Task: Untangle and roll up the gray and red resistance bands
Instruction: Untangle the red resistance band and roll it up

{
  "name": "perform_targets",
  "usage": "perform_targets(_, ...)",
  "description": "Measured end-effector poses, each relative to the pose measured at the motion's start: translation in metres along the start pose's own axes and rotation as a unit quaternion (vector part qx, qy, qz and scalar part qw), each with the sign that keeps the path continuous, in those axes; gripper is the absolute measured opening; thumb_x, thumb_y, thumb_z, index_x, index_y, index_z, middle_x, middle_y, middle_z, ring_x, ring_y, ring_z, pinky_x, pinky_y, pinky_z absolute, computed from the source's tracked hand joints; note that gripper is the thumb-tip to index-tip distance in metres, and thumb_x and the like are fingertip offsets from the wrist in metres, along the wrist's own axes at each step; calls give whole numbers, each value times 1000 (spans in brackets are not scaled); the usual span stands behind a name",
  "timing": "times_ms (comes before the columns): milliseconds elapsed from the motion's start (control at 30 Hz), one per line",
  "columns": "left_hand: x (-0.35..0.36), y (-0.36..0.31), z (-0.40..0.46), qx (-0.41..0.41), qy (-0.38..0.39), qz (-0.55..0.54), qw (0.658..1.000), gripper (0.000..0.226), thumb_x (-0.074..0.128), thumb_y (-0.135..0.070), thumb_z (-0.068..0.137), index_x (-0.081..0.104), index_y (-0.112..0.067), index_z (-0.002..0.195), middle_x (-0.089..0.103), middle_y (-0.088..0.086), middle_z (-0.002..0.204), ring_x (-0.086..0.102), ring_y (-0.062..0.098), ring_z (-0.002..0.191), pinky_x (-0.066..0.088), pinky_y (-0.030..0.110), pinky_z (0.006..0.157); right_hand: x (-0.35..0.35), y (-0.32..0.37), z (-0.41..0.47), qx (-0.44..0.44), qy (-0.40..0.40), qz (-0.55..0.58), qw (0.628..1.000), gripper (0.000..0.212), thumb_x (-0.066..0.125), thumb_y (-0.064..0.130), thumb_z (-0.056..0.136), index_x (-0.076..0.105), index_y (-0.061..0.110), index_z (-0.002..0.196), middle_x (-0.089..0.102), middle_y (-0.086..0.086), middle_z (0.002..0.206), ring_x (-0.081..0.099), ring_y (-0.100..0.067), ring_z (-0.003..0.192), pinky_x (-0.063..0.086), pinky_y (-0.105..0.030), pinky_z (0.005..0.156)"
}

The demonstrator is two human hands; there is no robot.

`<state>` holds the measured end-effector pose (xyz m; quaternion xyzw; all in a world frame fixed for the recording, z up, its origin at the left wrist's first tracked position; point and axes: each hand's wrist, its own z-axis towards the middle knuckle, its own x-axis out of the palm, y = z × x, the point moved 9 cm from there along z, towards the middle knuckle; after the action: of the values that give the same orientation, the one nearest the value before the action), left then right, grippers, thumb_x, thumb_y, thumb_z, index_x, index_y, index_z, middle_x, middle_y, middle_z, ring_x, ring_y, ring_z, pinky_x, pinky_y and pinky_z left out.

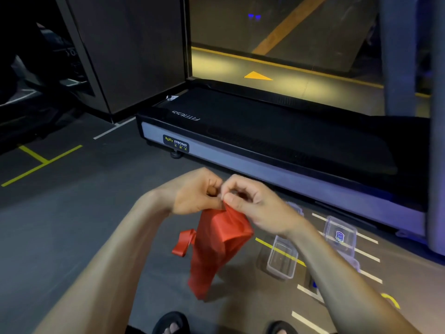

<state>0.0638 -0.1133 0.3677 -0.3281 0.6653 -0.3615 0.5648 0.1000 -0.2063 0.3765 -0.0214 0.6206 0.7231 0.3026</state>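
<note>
— Where was the red band [216, 247] at that moment?

— Up in the air in front of me, on my side of the treadmill [265, 145]. It hung in a crumpled bunch from my two hands, and its bottom end dangled above the grey floor [72, 225]. A narrower strip of it looped out on the side away from the treadmill's far end.

— And how did your hands sit on it?

— My left hand [195, 194] and my right hand [250, 201] were pressed close together, touching at the fingertips, just short of the treadmill's silver side rail. Both had their fingers curled in, pinching the band's top edge between thumb and fingers. Neither was spread open at all.

— Did you see the gray band?

— I couldn't pick it out anywhere.

— What else lay near the treadmill?

— Two clear plastic boxes stood on the floor beside its side rail. One clear box [281, 256] sat under my right forearm, on a yellow floor line, and a second box [340, 235] with a small blue label stood nearer the rail. My sandalled feet [172, 325] were further back from the treadmill, right below the hanging band.
</note>
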Motion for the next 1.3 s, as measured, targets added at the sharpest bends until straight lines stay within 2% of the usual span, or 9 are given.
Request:
perform_targets(100,-5,6,-1,-4,-15,19,1000,13,72,-14,88,70,-9,77,69,5,72,54,11,69,45,38,67,0,0,2,-7,-5,-69,998,7,58,19,104,61,15,99,62,8,93,57,-10,86,48,-32,83)
perform_targets(233,-2,7,0,-8,-21,-20,1000,11,72,-18,88,71,-7,86,74,17,83,57,15,75,48,39,71,-14,4,1,-10,-20,-156,987,5,62,22,102,63,23,98,63,-2,85,57,-22,77,50,-47,75)
perform_targets(333,1,6,0,-7,-22,-94,995,7,74,-9,92,68,-8,88,68,7,80,56,16,78,47,31,75,-33,13,0,-14,-57,-126,990,6,64,18,99,66,20,94,62,-8,78,55,-21,70,48,-43,69)
perform_targets(467,-8,11,-4,-12,-53,-93,994,18,74,-16,92,70,1,96,70,21,81,59,20,77,46,37,78,-64,16,-11,-19,-112,-74,991,9,64,5,99,65,7,91,63,-10,79,55,-10,72,46,-25,69)
perform_targets(633,-9,6,-4,-5,-52,-100,994,10,75,-14,92,71,-6,95,68,13,81,58,18,78,45,34,77,-78,2,-20,5,-137,-93,986,11,64,5,99,66,11,90,62,-16,81,56,-15,72,46,-33,69)
perform_targets(900,14,19,-1,-44,35,-52,997,11,68,-15,99,64,-5,100,74,15,95,64,16,87,51,38,84,-70,21,-17,-22,-114,-70,991,8,65,8,99,67,9,92,65,-8,80,57,-13,71,47,-24,68)
perform_targets(1000,6,13,-1,-28,4,-26,999,8,71,-10,96,70,-7,88,72,-3,82,64,6,79,51,21,75,-63,22,-15,-19,-84,-104,991,8,66,12,99,67,14,91,65,-8,80,57,-18,71,47,-30,68)
perform_targets(1200,-7,18,1,-29,-48,70,996,8,82,-20,87,74,-18,84,77,0,80,71,13,74,56,31,76,-67,8,-17,0,-90,-151,984,9,67,15,99,68,20,91,65,-3,80,58,-22,74,48,-39,70)
perform_targets(1300,4,11,1,-13,-8,-24,1000,8,76,-11,91,70,-10,86,74,2,82,66,10,76,53,27,80,-69,11,-16,-5,-96,-135,986,10,67,13,100,67,18,91,64,-6,80,57,-19,72,47,-34,69)
